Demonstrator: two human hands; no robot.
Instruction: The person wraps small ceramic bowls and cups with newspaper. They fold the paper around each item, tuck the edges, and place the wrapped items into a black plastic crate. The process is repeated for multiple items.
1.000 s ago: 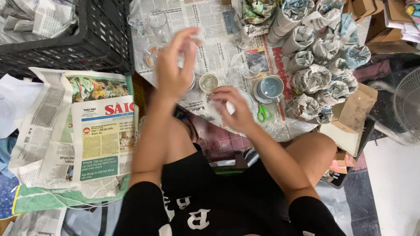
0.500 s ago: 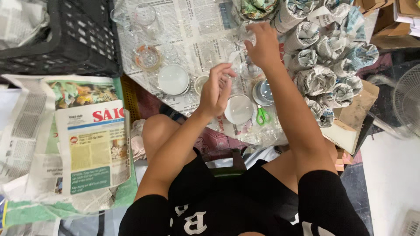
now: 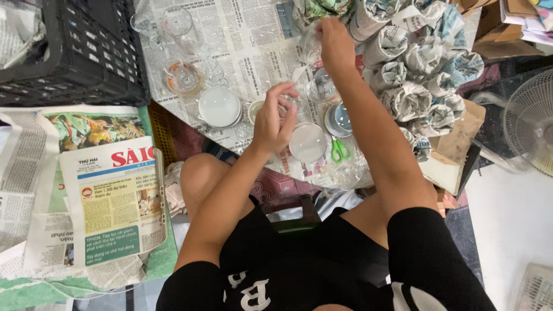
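My right hand (image 3: 335,45) reaches far across the spread newspaper (image 3: 253,40) and is closed on a clear glass (image 3: 311,46) beside the wrapped bundles. My left hand (image 3: 275,120) hovers over the middle of the paper with its fingers loosely apart and nothing in them, just above a small round jar (image 3: 253,109). A round glass lid (image 3: 307,143) lies just right of that hand, and another lid (image 3: 219,106) lies to its left. A second clear glass (image 3: 320,89) stands under my right forearm.
Several newspaper-wrapped bundles (image 3: 415,75) are piled at the right, with cardboard (image 3: 455,150) below them. Green scissors (image 3: 340,151), a glass bowl (image 3: 183,78) and stemmed glasses (image 3: 175,23) lie on the paper. A black crate (image 3: 69,52), a newspaper stack (image 3: 109,196) and a fan (image 3: 533,121) surround me.
My right hand has stretched from the near middle of the paper to the far glass. My left hand has drawn back from the far side to the middle.
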